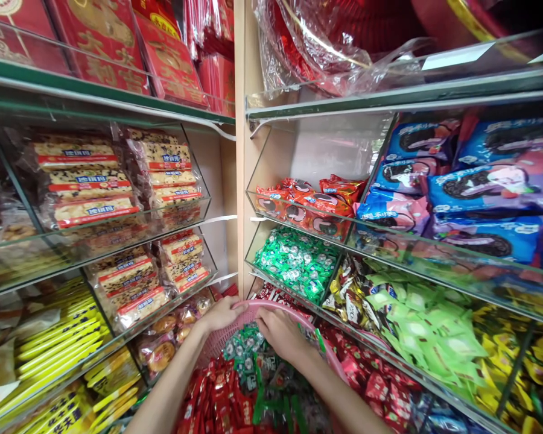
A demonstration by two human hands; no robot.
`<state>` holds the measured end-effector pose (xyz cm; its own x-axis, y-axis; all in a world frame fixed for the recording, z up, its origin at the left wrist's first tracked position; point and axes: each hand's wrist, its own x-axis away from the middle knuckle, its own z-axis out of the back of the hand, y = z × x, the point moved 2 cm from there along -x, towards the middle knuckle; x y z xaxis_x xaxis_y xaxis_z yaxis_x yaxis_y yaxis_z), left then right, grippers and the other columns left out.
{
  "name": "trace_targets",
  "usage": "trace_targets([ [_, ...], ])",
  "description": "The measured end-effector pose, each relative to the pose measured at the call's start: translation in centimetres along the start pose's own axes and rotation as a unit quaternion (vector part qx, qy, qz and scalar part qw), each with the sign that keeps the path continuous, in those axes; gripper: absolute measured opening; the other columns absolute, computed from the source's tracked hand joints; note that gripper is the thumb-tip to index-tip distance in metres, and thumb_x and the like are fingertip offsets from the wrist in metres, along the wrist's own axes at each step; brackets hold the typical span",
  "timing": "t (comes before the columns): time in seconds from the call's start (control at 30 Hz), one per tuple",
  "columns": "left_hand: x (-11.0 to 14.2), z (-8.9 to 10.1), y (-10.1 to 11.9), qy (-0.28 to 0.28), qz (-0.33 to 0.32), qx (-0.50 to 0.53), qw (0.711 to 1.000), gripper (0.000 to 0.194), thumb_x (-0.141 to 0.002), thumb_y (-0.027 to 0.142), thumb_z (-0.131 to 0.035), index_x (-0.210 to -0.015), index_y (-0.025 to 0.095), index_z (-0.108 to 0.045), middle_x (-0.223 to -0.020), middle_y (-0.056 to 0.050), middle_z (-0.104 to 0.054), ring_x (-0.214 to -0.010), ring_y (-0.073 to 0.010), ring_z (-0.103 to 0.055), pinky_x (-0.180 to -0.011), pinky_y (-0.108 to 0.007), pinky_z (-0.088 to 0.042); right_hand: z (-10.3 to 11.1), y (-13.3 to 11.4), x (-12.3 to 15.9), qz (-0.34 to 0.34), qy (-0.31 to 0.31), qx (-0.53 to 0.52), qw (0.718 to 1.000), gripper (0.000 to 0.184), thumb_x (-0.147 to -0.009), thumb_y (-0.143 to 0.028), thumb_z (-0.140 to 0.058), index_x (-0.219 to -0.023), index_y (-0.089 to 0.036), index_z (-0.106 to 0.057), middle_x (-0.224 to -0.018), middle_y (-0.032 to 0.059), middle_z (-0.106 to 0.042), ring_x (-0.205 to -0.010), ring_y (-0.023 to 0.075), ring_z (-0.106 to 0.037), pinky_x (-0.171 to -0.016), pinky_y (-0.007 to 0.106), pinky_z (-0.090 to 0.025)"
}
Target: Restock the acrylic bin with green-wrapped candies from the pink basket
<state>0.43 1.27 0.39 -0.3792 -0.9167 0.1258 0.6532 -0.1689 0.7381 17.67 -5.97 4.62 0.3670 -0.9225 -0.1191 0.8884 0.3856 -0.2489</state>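
A pink plastic basket (298,319) is tilted at the bottom middle, its far rim up against the corner of the shelves. My left hand (224,314) is closed on the far left part of that rim, thumb lying along the top. Beside it my right hand (278,330) is curled at the rim from the inner side, with its fingertips partly hidden. Inside the basket are green-wrapped candies (247,346) near my hands and red-wrapped candies (219,392) at the lower left. Dark packets with green edges (280,380) lie below my right forearm.
Glass-fronted bins surround the corner. A bin of green candies (294,262) is just above the basket, with red biscuit packs (308,205) over it. Light green packets (434,331) and blue cookie packs (484,181) are right; wrapped nougat bars (90,181) are left. A wooden post (241,150) divides the shelves.
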Motion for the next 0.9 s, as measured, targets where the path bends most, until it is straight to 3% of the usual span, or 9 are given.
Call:
trace_targets([
  [0.17, 0.0, 0.1, 0.2, 0.0, -0.007, 0.004, 1.0, 0.048, -0.08, 0.06, -0.042, -0.076, 0.015, -0.057, -0.068, -0.001, -0.056, -0.063, -0.0142, -0.047, -0.057, -0.023, -0.03, -1.1, -0.2, 0.2, 0.005, -0.023, 0.009, 1.0, 0.022, -0.09, -0.021, -0.04, -0.102, -0.019, -0.059, -0.09, 0.0071, -0.067, -0.082, 0.0221, -0.062, -0.065, 0.029, -0.039],
  [0.27, -0.2, 0.0, -0.2, -0.002, -0.002, 0.002, 1.0, 0.049, -0.08, 0.061, -0.042, -0.078, 0.015, -0.058, -0.068, -0.002, -0.056, -0.064, -0.0154, -0.048, -0.057, -0.023, -0.031, -0.4, -0.7, 0.7, 0.015, -0.033, 0.014, 0.999, 0.023, -0.088, -0.021, -0.044, -0.106, -0.018, -0.058, -0.092, 0.008, -0.067, -0.085, 0.0231, -0.062, -0.067, 0.029, -0.04],
  [0.47, -0.5, -0.1, -0.7, 0.003, -0.019, -0.019, 1.0, 0.045, -0.081, 0.057, -0.041, -0.074, 0.016, -0.057, -0.066, -0.001, -0.055, -0.062, -0.0146, -0.047, -0.057, -0.024, -0.029, 5.5, -1.5, 0.4, 0.094, 0.012, -0.016, 0.995, 0.026, -0.093, -0.022, -0.037, -0.097, -0.022, -0.062, -0.095, 0.0041, -0.067, -0.087, 0.0171, -0.06, -0.073, 0.026, -0.038],
  [0.63, -0.3, 0.0, -0.4, 0.006, -0.003, -0.02, 1.0, 0.048, -0.079, 0.06, -0.041, -0.073, 0.015, -0.054, -0.064, -0.001, -0.051, -0.061, -0.0138, -0.044, -0.055, -0.023, -0.028, 10.4, 0.4, -1.8, 0.046, 0.033, 0.089, 0.994, 0.022, -0.09, -0.018, -0.044, -0.093, -0.019, -0.066, -0.096, 0.007, -0.064, -0.096, 0.0191, -0.054, -0.08, 0.027, -0.036],
  [0.77, 0.0, 0.0, 0.0, -0.003, 0.003, 0.0, 1.0, 0.049, -0.079, 0.061, -0.042, -0.078, 0.015, -0.057, -0.069, -0.002, -0.053, -0.064, -0.0148, -0.046, -0.058, -0.024, -0.032, 11.9, 1.9, -3.2, 0.0, 0.009, 0.178, 0.984, 0.028, -0.086, -0.008, -0.043, -0.094, -0.017, -0.068, -0.106, 0.0114, -0.061, -0.107, 0.0234, -0.048, -0.083, 0.031, -0.035],
  [0.9, 0.2, 0.1, 0.2, -0.001, 0.009, 0.001, 1.0, 0.049, -0.079, 0.06, -0.042, -0.079, 0.014, -0.058, -0.069, -0.002, -0.053, -0.064, -0.0149, -0.046, -0.059, -0.024, -0.032, 11.5, 2.4, -3.7, -0.025, 0.0, 0.219, 0.975, 0.035, -0.086, -0.004, -0.037, -0.092, -0.015, -0.069, -0.111, 0.0144, -0.06, -0.108, 0.025, -0.047, -0.082, 0.034, -0.034],
])
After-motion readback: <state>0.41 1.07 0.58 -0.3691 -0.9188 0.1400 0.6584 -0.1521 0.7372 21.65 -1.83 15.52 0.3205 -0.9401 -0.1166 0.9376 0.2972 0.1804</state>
